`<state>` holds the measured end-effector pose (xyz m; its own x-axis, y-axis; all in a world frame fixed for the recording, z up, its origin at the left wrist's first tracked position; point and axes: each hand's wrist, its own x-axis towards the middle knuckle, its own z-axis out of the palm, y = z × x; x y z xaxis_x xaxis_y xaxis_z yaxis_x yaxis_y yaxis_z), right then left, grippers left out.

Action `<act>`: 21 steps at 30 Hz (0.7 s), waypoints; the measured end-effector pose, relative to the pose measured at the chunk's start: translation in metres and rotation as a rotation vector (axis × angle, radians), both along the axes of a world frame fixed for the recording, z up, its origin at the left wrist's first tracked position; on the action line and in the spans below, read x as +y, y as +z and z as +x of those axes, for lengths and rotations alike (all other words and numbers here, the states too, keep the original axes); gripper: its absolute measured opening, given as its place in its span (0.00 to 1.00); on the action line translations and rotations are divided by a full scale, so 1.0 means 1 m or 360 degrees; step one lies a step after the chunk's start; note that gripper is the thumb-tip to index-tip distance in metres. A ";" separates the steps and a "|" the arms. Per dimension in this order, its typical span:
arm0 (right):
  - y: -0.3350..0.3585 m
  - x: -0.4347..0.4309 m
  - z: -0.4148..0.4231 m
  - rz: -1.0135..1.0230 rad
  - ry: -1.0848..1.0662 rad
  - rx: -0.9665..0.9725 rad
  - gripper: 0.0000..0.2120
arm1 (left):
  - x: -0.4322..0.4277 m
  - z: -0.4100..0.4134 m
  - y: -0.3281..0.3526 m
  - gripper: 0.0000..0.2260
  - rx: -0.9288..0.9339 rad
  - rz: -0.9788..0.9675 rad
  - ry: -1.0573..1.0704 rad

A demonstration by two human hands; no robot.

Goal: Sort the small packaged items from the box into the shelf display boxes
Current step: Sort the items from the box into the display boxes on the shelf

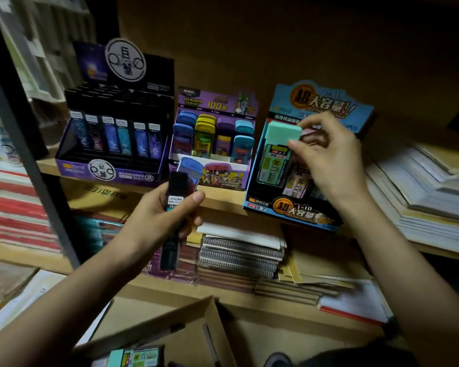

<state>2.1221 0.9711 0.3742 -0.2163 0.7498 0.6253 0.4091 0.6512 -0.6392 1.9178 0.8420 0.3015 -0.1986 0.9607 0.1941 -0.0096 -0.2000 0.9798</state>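
The right hand point(329, 160) was pinching the mint-green cap of a small pack point(277, 154), thumb and fingertips on its top. The pack's lower end sat down in the left side of the blue display box point(318, 102) on the shelf point(217, 201). The left hand point(154, 218) was curled round a slim black pack point(176, 192), thumb across the front, held up just in front of the purple display box point(223, 176). A blue-capped pack point(190, 168) poked out right behind the black one, but I couldn't tell if it was in the same grip. A dark display box point(72, 165) of tall black packs stood left of the purple one. The cardboard box point(175, 321) was down at the bottom with a few more packs point(135, 357) in it.
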 end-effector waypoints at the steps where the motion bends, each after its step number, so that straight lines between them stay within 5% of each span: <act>1: -0.002 0.000 -0.001 0.0009 -0.0013 -0.0046 0.12 | 0.000 0.000 0.000 0.13 0.0014 -0.0011 0.0026; 8: -0.006 0.002 -0.005 -0.0158 -0.0006 -0.0115 0.11 | 0.001 -0.004 -0.006 0.11 -0.0205 -0.0167 0.0050; 15: -0.013 0.006 -0.007 0.0478 -0.0449 -0.0601 0.11 | 0.001 -0.008 -0.007 0.08 -0.0217 -0.0135 0.0009; 21: -0.013 0.010 -0.003 0.0469 -0.0625 -0.0850 0.12 | -0.003 -0.004 -0.002 0.11 -0.0269 -0.0043 -0.0078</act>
